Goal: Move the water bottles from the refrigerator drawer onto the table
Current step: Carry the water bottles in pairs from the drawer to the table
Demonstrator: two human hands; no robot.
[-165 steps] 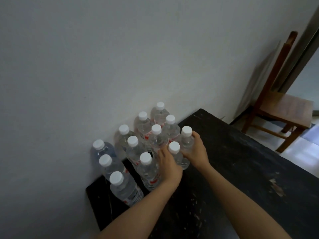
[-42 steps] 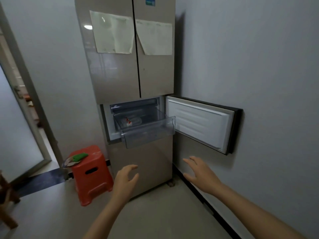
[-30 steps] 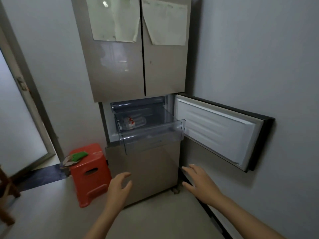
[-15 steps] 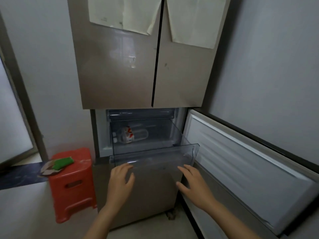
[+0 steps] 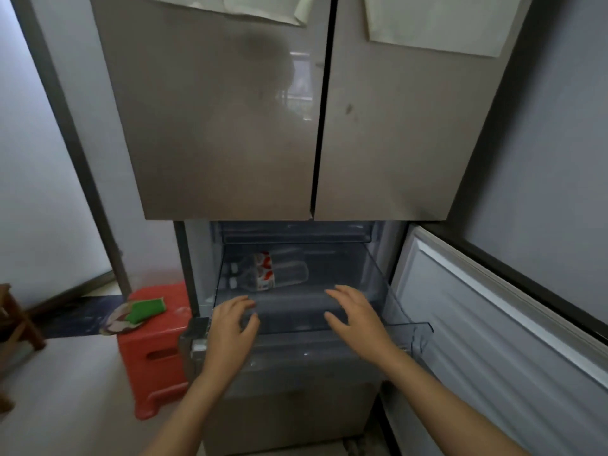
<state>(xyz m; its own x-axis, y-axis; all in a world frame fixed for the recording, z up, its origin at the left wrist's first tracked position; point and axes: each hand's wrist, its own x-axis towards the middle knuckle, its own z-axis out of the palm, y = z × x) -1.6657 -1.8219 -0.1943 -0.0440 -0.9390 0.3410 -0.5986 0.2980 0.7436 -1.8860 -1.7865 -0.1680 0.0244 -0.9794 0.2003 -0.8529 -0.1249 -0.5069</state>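
Note:
The clear plastic refrigerator drawer (image 5: 408,337) is pulled out below the two upper doors. Water bottles (image 5: 273,274) with red-and-white labels lie on their sides at the drawer's back left, caps to the left; two white caps show, and how many bottles there are is unclear. My left hand (image 5: 232,327) hovers over the drawer's front left, fingers spread and holding nothing. My right hand (image 5: 353,319) hovers over the drawer's middle right, fingers extended, also empty. Both hands are short of the bottles.
The lower refrigerator door (image 5: 500,340) stands swung open at the right, against the grey wall. A red plastic stool (image 5: 154,350) with a green item and a cloth on it stands left of the refrigerator. A wooden chair leg (image 5: 13,320) shows at the far left.
I left the bottles on the table, turned and walked up to the refrigerator. Both hands have risen from below the drawer front to over the open drawer.

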